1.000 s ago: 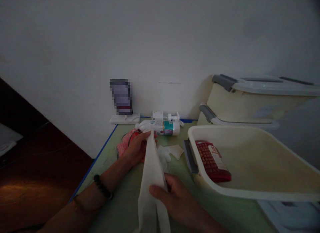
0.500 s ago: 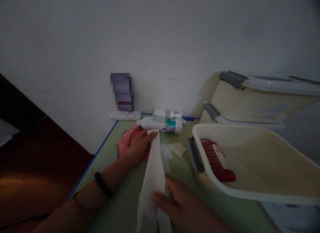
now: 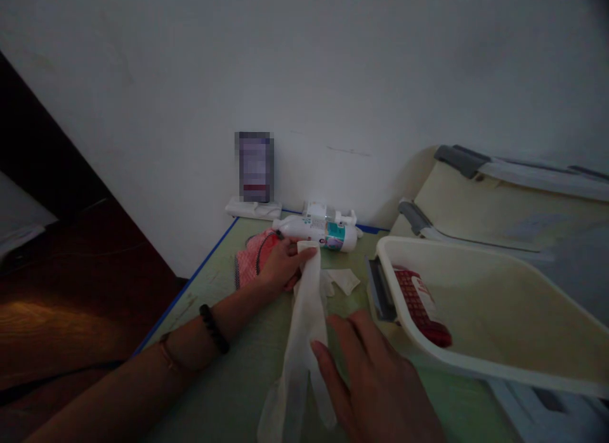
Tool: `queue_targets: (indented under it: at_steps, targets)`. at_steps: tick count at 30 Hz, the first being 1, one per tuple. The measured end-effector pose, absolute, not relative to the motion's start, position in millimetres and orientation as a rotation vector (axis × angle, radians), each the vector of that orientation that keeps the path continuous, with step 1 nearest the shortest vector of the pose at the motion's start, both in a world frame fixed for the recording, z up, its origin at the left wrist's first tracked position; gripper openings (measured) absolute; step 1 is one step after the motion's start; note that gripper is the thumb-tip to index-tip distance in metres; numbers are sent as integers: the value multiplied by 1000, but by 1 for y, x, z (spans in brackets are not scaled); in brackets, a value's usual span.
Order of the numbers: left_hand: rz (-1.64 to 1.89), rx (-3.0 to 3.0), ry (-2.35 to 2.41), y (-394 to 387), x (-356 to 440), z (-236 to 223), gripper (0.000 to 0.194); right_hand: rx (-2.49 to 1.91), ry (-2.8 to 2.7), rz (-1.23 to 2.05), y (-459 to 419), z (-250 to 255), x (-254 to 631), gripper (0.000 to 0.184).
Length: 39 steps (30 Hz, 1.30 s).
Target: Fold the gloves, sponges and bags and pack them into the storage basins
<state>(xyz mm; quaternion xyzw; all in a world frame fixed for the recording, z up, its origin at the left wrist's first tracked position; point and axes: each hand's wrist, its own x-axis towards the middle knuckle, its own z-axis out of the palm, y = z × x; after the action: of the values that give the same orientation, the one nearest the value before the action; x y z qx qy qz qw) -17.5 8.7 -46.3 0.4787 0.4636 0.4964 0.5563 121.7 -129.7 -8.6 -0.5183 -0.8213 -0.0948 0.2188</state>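
A long strip of thin white fabric, which looks like a pair of white stockings [image 3: 307, 316], hangs down over the near part of the table and splits into separate lengths at the bottom, one with a rounded end. My left hand [image 3: 284, 265] pinches its upper end between thumb and fingers. Beside its right edge, my right hand [image 3: 375, 373] has its fingers spread and grips nothing; whether the thumb tip touches the fabric I cannot tell. Behind the strip lies another crumpled white piece of fabric [image 3: 345, 280]. A red and pink checked cloth [image 3: 250, 259] lies left of my left hand.
A white bottle with a teal label [image 3: 309, 230] and a clear pump bottle [image 3: 316, 209] lie at the wall. On the right a cream bin [image 3: 485, 265] holds a dark red package [image 3: 421, 306]. Lidded boxes [image 3: 499, 202] stand behind. A blurred-out screen [image 3: 255, 167] stands back left.
My right hand has let go of the white stockings and its fingers have spread. The left hand keeps its pinch. The view has shifted slightly, so the scene sits farther right.
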Motion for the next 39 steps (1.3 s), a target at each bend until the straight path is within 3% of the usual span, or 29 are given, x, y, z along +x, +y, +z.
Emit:
queue_targets:
  at_steps: [6, 11, 13, 19, 25, 28, 39]
  targets:
    - [1108, 1219, 1106, 15, -26, -36, 32, -926, -2578, -63, -126, -34, 115, 48]
    - [1062, 1275, 1149, 22, -31, -37, 31, -925, -2763, 110, -121, -62, 126, 66]
    - [1052, 1281, 1164, 22, -30, -41, 30, -881, -2742, 30, -119, -66, 127, 61]
    - [959, 1308, 1132, 16, -31, -41, 37, -703, -2319, -129, -119, -71, 119, 12]
    - [1017, 1325, 1033, 12, -34, -34, 36, -752, -2399, 330, -120, -47, 130, 14]
    - [1133, 1313, 952, 6, -30, -25, 42, -841, -2363, 522, -118, -33, 135, 24]
    - [1251, 1481, 1161, 4, -24, -3, 44, -797, -2262, 332, -128, -46, 129, 44]
